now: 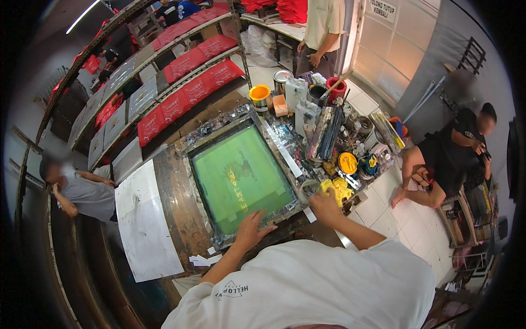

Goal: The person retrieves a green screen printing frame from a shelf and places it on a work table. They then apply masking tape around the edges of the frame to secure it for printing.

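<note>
Frame [281, 164] for screen printing lies flat on the brown worktable [171, 186], in front of the wearer. Green mesh [219, 170] inside it; yellow lettering [237, 192] across the lower part, dark figure [240, 171] above. Progress, judged from this view: yellow colour appears set in the lettering area; the figure shows none clearly. No squeegee rests on the mesh. Anything under the mesh is hidden, so how much is finished or left cannot be told.

Left hand [250, 230]: at the near edge of the frame, fingers spread, thumb held apart, nothing gripped. Right hand [325, 208]: at a yellow cloth [343, 192], beside a clear cup [310, 187]; cannot tell whether the fingers close on it.

Farther right: orange-yellow ink can [261, 101], smaller yellow tub [347, 163]. Left: white sheet [145, 219]. Beyond: rack with red pieces [189, 98].
</note>
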Demonstrator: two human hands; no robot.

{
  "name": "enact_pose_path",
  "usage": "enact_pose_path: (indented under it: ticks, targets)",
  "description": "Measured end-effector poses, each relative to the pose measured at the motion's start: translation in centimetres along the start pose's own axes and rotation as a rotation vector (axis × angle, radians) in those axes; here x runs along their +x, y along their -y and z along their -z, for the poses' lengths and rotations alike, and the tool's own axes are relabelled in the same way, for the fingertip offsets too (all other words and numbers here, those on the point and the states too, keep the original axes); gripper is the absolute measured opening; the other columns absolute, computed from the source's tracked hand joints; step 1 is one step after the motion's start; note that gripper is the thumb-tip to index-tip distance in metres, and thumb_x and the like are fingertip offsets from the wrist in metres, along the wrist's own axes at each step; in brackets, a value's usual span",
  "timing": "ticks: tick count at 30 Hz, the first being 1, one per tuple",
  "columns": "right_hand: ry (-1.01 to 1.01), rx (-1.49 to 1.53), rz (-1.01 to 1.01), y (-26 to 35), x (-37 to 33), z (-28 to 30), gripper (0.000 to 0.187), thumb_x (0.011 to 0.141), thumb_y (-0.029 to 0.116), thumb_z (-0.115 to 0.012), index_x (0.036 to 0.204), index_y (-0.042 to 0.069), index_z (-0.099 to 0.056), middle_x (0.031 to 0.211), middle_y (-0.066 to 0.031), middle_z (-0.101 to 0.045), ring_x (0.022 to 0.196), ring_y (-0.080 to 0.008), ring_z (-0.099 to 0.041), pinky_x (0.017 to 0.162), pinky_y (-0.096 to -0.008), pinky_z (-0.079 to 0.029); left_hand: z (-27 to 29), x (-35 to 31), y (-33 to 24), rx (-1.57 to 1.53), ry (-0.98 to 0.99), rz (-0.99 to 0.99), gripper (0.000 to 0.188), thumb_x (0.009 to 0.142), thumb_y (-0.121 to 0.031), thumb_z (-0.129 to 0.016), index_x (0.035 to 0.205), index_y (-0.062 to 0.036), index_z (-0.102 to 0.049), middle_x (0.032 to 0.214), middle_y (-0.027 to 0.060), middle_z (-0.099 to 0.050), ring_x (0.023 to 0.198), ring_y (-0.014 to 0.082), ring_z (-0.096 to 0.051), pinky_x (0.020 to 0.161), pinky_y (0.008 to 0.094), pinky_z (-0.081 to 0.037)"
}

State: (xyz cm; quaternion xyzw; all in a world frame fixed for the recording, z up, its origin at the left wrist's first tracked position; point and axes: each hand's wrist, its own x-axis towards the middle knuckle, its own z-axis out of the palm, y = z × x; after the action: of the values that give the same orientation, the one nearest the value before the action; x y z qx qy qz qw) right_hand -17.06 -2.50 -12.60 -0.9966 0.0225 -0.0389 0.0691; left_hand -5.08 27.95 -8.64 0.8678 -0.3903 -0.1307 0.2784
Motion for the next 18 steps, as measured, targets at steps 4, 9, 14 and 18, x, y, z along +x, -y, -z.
enact_pose_path:
  ticks: [4, 9, 14, 18]
  targets:
    - [-0.062, 0.221, 0.149, 4.5, 1.6, 2.7, 0.022, 0.091, 0.014, -0.062, 0.112, 0.011, -0.062, 0.096, -0.0062, -0.068, 0.106, -0.0268, -0.061, 0.096, -0.0526, -0.034, 0.3, 3.5, -3.1, -0.172, -0.154, -0.139, 0.068, 0.086, -0.035, -0.082, 0.139, -0.0011, -0.056, 0.133, 0.0219, -0.06, 0.126, 0.0412, -0.056, 0.107, 0.0469, -0.046]
    - [-0.165, 0.362, 0.162, 7.3, 3.1, 4.8, 0.017, 0.092, 0.015, -0.065, 0.109, 0.011, -0.061, 0.095, -0.0063, -0.067, 0.1, -0.0268, -0.059, 0.091, -0.0497, -0.034, 2.1, 4.7, -4.7, -0.205, -0.168, -0.123, 0.056, 0.087, -0.021, -0.081, 0.134, -0.0004, -0.06, 0.13, 0.0202, -0.061, 0.121, 0.0394, -0.059, 0.102, 0.0443, -0.049]
    - [-0.236, 0.484, 0.085, 10.3, 3.2, 6.3, 0.018, 0.092, 0.015, -0.066, 0.108, 0.009, -0.061, 0.094, -0.0089, -0.066, 0.097, -0.0282, -0.059, 0.088, -0.0476, -0.034, 3.2, 2.9, -4.3, -0.158, -0.323, -0.196, 0.035, 0.089, -0.015, -0.078, 0.119, 0.0005, -0.068, 0.119, 0.019, -0.066, 0.108, 0.0369, -0.065, 0.092, 0.0419, -0.054]
    - [-0.24, 0.495, 0.016, 12.9, 3.3, 6.0, 0.018, 0.093, 0.016, -0.065, 0.108, 0.007, -0.061, 0.093, -0.0104, -0.066, 0.096, -0.0298, -0.06, 0.088, -0.0468, -0.035, 3.4, 1.4, -3.5, -0.115, -0.456, -0.273, 0.024, 0.089, -0.012, -0.077, 0.11, -0.0002, -0.072, 0.108, 0.0169, -0.069, 0.097, 0.0351, -0.068, 0.085, 0.0419, -0.055]
